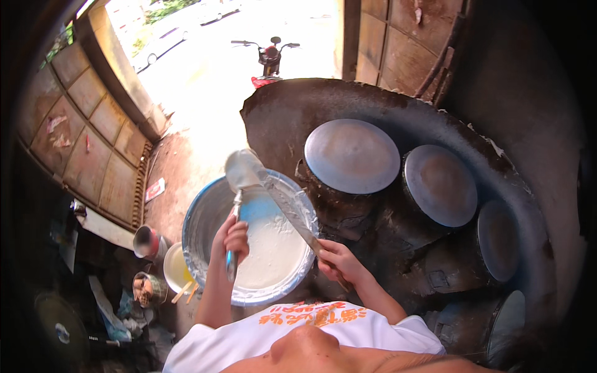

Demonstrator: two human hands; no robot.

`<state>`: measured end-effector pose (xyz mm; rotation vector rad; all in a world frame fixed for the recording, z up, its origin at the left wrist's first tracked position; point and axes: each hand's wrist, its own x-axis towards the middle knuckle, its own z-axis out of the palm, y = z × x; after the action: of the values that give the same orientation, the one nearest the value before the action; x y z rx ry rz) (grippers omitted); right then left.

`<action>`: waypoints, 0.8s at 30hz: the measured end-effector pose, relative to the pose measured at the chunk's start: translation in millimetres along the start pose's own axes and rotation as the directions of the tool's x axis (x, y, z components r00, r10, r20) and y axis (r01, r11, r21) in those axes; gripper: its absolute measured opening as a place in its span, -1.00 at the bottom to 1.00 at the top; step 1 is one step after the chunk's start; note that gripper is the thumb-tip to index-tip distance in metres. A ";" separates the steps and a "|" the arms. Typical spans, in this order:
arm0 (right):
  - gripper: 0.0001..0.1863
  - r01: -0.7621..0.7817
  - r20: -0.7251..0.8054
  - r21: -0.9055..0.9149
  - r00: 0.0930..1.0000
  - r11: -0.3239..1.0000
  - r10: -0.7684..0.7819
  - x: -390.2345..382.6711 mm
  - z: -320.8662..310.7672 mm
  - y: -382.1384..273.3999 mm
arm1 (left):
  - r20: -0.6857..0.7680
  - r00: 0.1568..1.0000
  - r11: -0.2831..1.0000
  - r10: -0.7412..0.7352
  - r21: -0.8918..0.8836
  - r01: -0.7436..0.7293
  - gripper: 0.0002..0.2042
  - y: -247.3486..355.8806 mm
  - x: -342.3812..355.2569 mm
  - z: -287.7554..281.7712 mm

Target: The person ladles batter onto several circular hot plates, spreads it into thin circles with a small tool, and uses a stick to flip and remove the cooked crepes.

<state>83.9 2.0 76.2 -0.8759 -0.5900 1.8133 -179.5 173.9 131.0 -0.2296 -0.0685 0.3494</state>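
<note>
A large blue-rimmed tub (189, 217) stands in front of me with thick white batter (277, 252) in it. My left hand (233, 239) is closed round the blue handle of a ladle (244, 171); its batter-coated bowl is raised over the tub's far rim. In my right hand (339, 260) is a long, flat, batter-smeared stick (292, 214), slanting across the tub's right side. The stick's far end meets the ladle's bowl or passes just by it; I cannot tell which. My fingers hide part of both handles.
To the right, several round griddle plates (352, 155) sit on dark stoves inside a curved metal surround (280, 112). At the tub's left are a pale bucket (177, 267) with wooden sticks, a metal can (148, 241) and a clear jar (148, 289). A motorbike (270, 59) stands beyond the doorway.
</note>
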 end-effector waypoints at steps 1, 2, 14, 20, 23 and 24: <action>-0.58 0.045 0.042 0.084 0.998 0.995 -0.049 -11.1 -0.9 -0.3 | -0.134 0.933 0.916 0.333 0.278 -0.287 -0.69 -30.6 -4.4 20.8; -0.58 0.033 0.053 0.101 0.998 0.994 -0.039 -13.9 -1.5 -8.7 | -0.073 0.961 0.891 0.266 0.400 -0.216 -0.51 -25.8 -3.9 25.2; -0.58 0.576 -0.479 0.001 0.718 0.818 -0.505 -123.6 -10.3 -46.7 | -0.041 0.975 0.887 -0.218 0.409 0.215 -0.55 -107.9 154.1 30.2; -0.67 0.360 -0.537 -0.821 -0.227 0.443 -0.812 -204.5 -110.9 -41.1 | -0.075 0.608 0.579 -0.790 -0.417 0.701 -0.67 -359.0 302.5 38.1; -0.63 -0.074 -0.309 -0.918 -0.480 0.389 -0.821 -227.5 -136.5 76.4 | 0.002 0.552 0.534 -0.834 -0.249 0.808 -0.74 -418.6 351.6 3.2; -0.61 0.002 -0.357 -0.915 -0.472 0.404 -0.806 -251.3 -133.5 86.0 | 0.006 0.568 0.566 -0.823 -0.089 0.820 -0.74 -425.0 367.5 -10.4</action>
<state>200.4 -262.4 6.4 -1.6409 -0.2879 -0.5452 307.0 -89.2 230.5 -0.2613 -0.1472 -0.6201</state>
